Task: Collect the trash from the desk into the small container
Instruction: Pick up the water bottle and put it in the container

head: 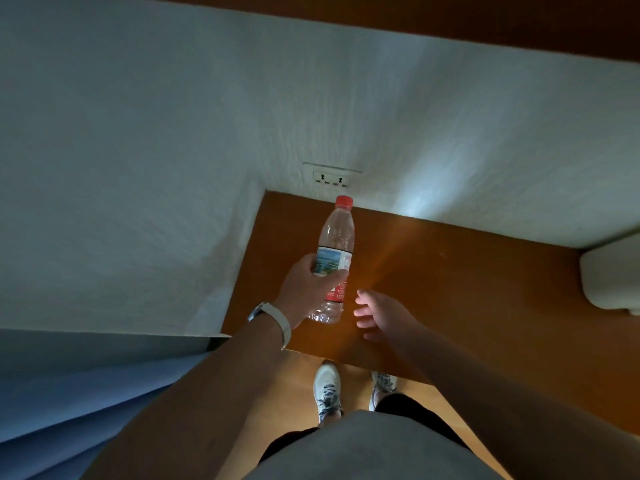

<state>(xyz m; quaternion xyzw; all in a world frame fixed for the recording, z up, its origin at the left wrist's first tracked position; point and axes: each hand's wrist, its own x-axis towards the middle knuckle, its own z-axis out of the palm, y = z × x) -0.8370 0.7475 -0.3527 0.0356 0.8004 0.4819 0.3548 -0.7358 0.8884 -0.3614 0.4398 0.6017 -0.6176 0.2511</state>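
— What's closest to you?

— My shoes (327,389) on the floor, partly covered by my shirt and forearms.

— And the hands?

— My left hand (308,289) grips the clear bottle (335,237) around its label. The thumb lies across the front and the other fingers (309,262) are mostly hidden behind it. A pale band (282,322) sits on that wrist. My right hand (381,315) hovers just beside the bottle's base, loosely spread and holding nothing.

— Where is the bottle?

— Over the near left part of the brown tabletop (450,278), with its red cap (344,201) pointing away toward the wall. I can't tell whether its base touches the wood.

— Farther back?

— A double socket (331,180) sits on the white wall just behind the cap. At far right a pale rounded thing (613,275) is cut off at the edge, too dim to identify.
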